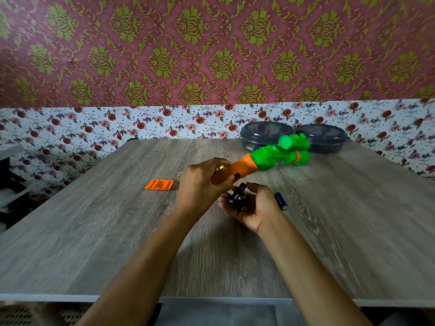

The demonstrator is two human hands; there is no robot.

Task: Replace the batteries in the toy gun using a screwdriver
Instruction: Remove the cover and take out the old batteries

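Currently, L hand (pixel 200 184) grips the orange handle of green-and-orange plastic toy gun (pixel 270 156) over grey wood-grain table (pixel 94 231). R hand (pixel 251 208), palm up, cups dark cylindrical batteries (pixel 237 196). Blue cylindrical battery (pixel 281 201) lies just beside it on tabletop; flat orange plastic cover (pixel 159 184) lies to L.

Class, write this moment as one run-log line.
left hand: grips toy gun | right hand: holds batteries | battery cover: off, on table | blue battery: on table

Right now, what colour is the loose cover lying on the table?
The battery cover is orange, seen best in the head view.
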